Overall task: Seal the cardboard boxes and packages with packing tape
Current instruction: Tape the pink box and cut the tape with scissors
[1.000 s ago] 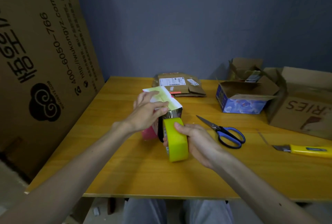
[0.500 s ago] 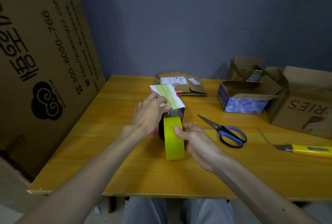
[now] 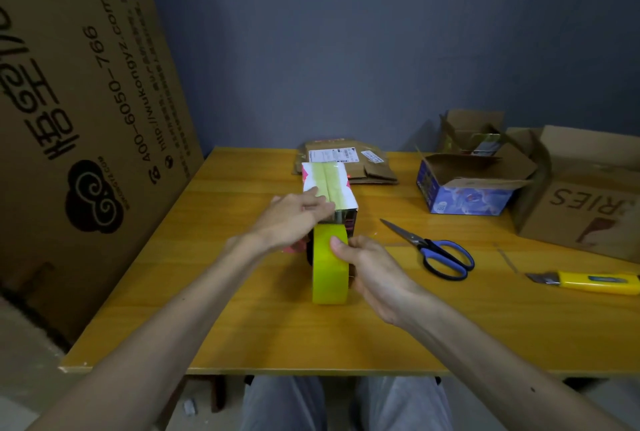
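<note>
Centre of frame: small box stands on the table, its top already carrying pale yellow-green strips of tape running away from you. Your left hand lies across the near edge of that top, fingers nearly straight and flat. Judgement: this pins the laid tape and steadies the box against the pull of the roll. Your right hand wraps the tape roll, thumb on the outer face, the other fingers curled round its right side. The roll stands on edge against the box's near face, just below the top corner. Judgement: holding it low and tight lets the strip fold over the edge and down the front. Whether the tape has stuck to the front face cannot be told, since the roll hides it. Scissors lie right of centre, near the roll, likely placed for the cut. A utility knife sits at the right edge. The open blue box and large carton, upper right, are unsealed.
</note>
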